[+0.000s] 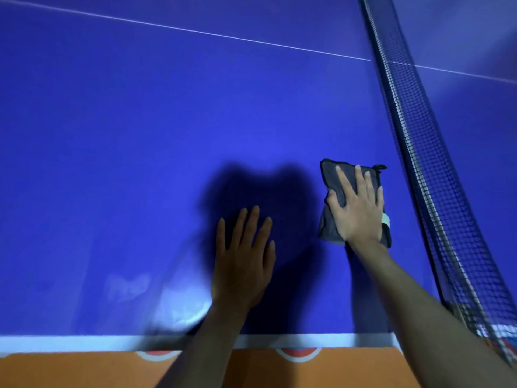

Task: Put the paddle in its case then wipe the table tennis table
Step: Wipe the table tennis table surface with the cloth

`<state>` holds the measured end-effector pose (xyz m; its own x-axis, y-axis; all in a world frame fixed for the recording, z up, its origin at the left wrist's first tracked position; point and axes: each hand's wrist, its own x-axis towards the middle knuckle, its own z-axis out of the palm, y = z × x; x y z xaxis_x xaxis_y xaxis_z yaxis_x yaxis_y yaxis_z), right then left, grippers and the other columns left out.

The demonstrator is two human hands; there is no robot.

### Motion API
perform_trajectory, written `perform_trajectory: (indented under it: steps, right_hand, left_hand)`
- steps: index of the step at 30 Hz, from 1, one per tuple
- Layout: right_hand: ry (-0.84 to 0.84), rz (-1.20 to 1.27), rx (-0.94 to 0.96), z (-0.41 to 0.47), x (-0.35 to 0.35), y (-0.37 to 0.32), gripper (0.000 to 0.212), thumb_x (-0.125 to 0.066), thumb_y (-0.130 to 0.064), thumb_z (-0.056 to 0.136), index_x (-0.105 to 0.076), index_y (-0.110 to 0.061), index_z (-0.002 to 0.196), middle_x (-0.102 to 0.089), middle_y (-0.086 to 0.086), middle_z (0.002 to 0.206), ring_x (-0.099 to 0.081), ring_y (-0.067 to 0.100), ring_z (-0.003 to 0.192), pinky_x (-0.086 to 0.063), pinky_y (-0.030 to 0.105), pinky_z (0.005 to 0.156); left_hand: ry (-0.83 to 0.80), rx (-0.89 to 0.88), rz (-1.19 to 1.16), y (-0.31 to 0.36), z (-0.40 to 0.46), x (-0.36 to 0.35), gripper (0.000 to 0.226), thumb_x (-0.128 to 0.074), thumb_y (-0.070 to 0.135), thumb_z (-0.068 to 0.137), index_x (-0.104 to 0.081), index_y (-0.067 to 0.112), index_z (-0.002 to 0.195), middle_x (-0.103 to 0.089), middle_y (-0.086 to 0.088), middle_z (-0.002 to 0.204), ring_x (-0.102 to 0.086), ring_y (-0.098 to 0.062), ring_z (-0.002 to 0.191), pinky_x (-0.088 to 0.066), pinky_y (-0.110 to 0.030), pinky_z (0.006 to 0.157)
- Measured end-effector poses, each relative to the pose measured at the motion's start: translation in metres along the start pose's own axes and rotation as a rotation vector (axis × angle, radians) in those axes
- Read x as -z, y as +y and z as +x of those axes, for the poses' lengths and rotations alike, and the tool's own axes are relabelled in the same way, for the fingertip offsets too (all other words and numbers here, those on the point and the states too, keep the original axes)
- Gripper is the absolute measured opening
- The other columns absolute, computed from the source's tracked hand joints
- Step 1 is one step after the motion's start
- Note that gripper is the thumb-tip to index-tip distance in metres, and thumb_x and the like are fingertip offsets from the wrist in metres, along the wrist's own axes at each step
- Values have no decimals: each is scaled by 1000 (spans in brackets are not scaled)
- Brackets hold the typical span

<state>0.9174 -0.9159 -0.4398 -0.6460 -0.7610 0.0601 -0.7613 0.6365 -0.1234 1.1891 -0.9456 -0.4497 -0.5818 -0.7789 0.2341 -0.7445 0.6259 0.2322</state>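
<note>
The blue table tennis table [140,163] fills the view. A folded grey cloth [331,177] lies on it near the net. My right hand [358,205] presses flat on the cloth with its fingers spread. To its left, my left hand [243,256] rests flat on the bare table surface, fingers apart, holding nothing. Neither the paddle nor its case is in view.
The dark net [414,152] runs from the top of the view down to the right, just right of the cloth. A white centre line [195,30] crosses the far table. The white table edge [84,341] lies close to me, with orange floor [70,371] below it.
</note>
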Motion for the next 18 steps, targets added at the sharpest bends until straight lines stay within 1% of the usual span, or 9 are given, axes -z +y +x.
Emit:
perform_trajectory:
  steps: [4,7,11,16,18]
  right_hand:
    - [12,22,22,1,-4,1,66,-27,-55,97,-29,-41,162,-23,4,172,-15,25,160,-7,52,129]
    - [11,53,0,-23,-2,4,68,-24,-51,96,-30,-38,163,-24,5,172,-16,26,160,-7,51,130]
    - [44,43,3,-92,3,14,68,-24,-50,97,-31,-36,163,-28,7,170,-21,29,159,-12,52,129]
    - [21,53,-45,-183,11,34,63,-28,-49,101,-29,-38,163,-28,4,171,-18,26,160,-13,51,129]
    - [19,36,-70,-211,12,38,63,-31,-47,101,-30,-37,163,-29,5,171,-19,28,159,-15,52,129]
  left_hand:
    - [10,-12,27,-2,3,3,52,-42,43,105,-49,21,151,-34,-5,166,-28,-28,154,-19,-63,122]
    - [8,-16,24,-2,3,6,55,-41,47,104,-50,20,150,-35,-4,165,-28,-27,154,-17,-63,122]
    - [5,-11,49,-3,1,6,56,-35,50,106,-49,18,150,-37,-3,164,-29,-27,154,-16,-62,122]
    - [52,-27,14,-1,-3,8,49,-39,45,106,-53,17,144,-43,-5,159,-34,-29,150,-19,-63,121]
    - [56,-20,13,0,-5,10,48,-39,45,107,-53,16,142,-44,-5,158,-35,-29,150,-18,-62,121]
